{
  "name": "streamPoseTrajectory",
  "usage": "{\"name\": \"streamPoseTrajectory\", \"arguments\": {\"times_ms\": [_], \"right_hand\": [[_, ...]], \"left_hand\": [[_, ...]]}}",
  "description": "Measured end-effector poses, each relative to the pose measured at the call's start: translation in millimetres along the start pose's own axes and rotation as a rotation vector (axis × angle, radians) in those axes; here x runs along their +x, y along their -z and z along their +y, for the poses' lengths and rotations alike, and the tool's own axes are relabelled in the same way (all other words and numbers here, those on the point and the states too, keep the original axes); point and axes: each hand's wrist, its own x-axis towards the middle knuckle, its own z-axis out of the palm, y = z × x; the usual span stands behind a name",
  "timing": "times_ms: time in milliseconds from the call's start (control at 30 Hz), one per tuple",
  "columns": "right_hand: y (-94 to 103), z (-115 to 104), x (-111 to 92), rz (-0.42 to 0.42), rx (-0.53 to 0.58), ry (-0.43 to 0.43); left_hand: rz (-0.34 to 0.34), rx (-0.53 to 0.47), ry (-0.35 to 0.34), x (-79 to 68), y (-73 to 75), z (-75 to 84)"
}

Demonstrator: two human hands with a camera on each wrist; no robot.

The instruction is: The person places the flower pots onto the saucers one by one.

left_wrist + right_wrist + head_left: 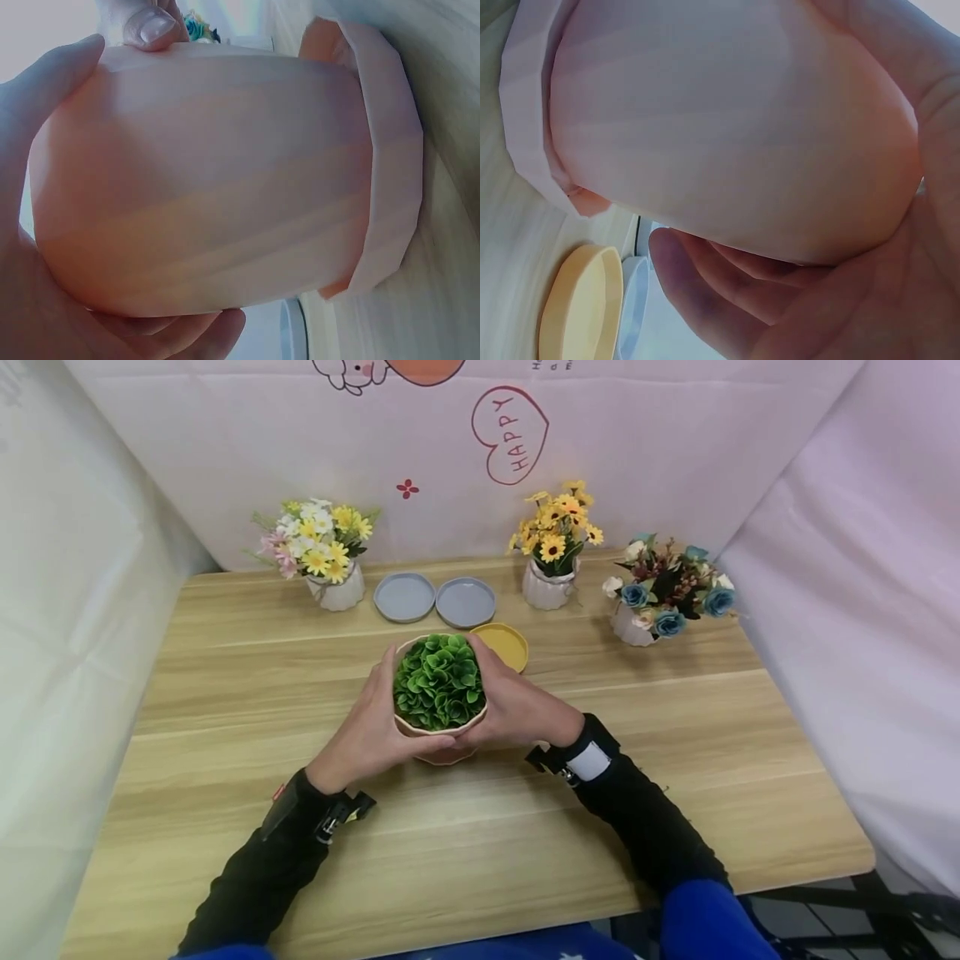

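Observation:
Both hands grip a pale pink flower pot (202,180) from opposite sides, thumbs meeting at its near side in the head view. Round the pot's left side curves the left hand (372,724); the right hand (517,702) wraps the other. A leafy green artificial plant (439,682) fills the pot's top. Below, the pot's base sits inside the raised rim of a pink saucer (394,165) on the wooden table. Just beyond the right fingers lies a yellow saucer (506,645), partly overlapped by the hand in the head view.
Two grey-blue saucers (405,597) lie side by side behind the pot. Along the back stand a pot of yellow and white flowers (322,543), a pot of sunflowers (553,539) and, to the right, one of blue roses (663,593). A printed cloth (637,452) hangs behind the table.

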Motion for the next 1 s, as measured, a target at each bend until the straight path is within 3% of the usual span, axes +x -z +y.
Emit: {"name": "streamPoseTrajectory", "arguments": {"times_ms": [467, 800, 1000], "right_hand": [[-14.1, -14, 34, -0.007, -0.066, 0.072], [-28.8, -25, 68, -0.031, -0.056, 0.166], [-38.9, -37, 92, -0.054, -0.027, 0.189]], "left_hand": [[0.048, -0.057, -0.04, -3.0, 27.2, -22.7], [0.07, -0.061, 0.003, -10.9, 54.6, -43.8], [0.083, -0.038, 0.064, -19.6, 75.8, -55.1]]}}
